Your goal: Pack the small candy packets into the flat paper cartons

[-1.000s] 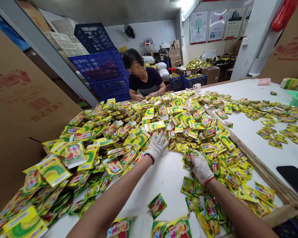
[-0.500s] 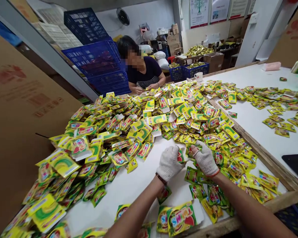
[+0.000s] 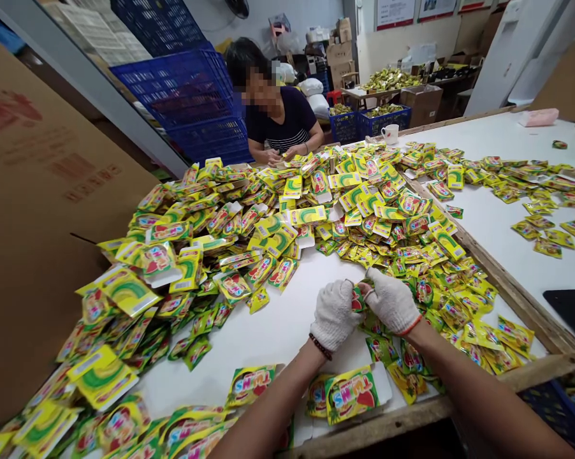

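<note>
My left hand (image 3: 334,313), in a white knit glove, is closed round a small printed carton (image 3: 357,299) with green and red on its side. Against the carton's right end is my right hand (image 3: 393,299), also gloved, with thumb and fingers pinched on a green sachet that they mostly hide. The two hands touch or nearly touch over the white table (image 3: 287,319). Under and beside my right hand lie loose green and yellow sachets (image 3: 412,357). Nearer to me, between my forearms, lies a yellow carton (image 3: 352,394) with an open white flap.
A big heap of yellow cartons (image 3: 268,229) covers the left and far table. Yellow sachets (image 3: 473,306) spread at right up to a wooden rail (image 3: 502,280). Across the heap sits a co-worker (image 3: 285,121). A cardboard box (image 3: 43,210) stands left; a white cup (image 3: 390,134) stands at the back.
My right hand has moved left with the green sachet, up against the carton in my left hand. The view has tilted down slightly.
</note>
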### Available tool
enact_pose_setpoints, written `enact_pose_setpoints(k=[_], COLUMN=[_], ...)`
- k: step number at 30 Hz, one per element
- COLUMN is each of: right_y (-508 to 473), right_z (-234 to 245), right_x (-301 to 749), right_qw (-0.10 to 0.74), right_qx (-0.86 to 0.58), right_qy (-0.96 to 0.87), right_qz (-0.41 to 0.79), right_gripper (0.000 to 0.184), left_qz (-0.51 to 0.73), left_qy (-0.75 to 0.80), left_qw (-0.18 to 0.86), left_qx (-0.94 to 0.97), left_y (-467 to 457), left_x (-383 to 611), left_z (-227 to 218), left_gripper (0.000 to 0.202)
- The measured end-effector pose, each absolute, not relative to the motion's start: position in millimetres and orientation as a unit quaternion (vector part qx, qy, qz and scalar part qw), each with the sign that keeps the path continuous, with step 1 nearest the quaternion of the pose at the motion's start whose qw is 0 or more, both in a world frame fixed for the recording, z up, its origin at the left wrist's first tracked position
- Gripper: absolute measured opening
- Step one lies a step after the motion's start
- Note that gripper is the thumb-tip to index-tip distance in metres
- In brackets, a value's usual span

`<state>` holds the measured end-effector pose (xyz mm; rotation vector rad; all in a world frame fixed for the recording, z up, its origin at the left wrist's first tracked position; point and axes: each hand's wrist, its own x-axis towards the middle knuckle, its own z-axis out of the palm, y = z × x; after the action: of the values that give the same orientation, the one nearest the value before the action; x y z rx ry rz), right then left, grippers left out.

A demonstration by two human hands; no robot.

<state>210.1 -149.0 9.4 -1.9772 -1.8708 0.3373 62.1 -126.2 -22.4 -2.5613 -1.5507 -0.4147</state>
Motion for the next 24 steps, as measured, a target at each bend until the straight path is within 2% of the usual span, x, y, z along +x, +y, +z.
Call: enact_pose_setpoints(k=[6,14,16,21,24], right_y=[-149.5,-147.0,-148.5,-156.0,-159.5], right_z=[6.2,1.3,6.1,8.3,6.3], right_x=[221.0,223.6,227.0,226.3,227.0], right_qw=[0.299,0.318,0.322,0.294,0.272], right_qx=[-0.591,-0.571,-0.546,-0.370,-0.273], right_qy=[-0.690,-0.658,-0.644,-0.546,-0.512], right_qz=[0.292,0.374,0.428,0.692,0.767], right_gripper=[0.019,0.010,0.017,0.037,0.049], left_qz=[-0.115,-0.081,-0.077,-0.065,-0.051], left_qy=[-0.522,-0.499,-0.508,-0.511,-0.510], left_qw=[0.063,0.065,0.066,0.051,0.036], left_qx=[-0.843,-0.860,-0.855,-0.855,-0.858], left_y=[-125.9,-130.4,-127.8,-131.6,-145.7], left_x=[52.0,59.3,57.4,54.5,50.3], left_z=[-15.3,-12.9,-9.6,1.9,13.5], left_gripper=[0.035,0.031,0.032,0.031,0.034])
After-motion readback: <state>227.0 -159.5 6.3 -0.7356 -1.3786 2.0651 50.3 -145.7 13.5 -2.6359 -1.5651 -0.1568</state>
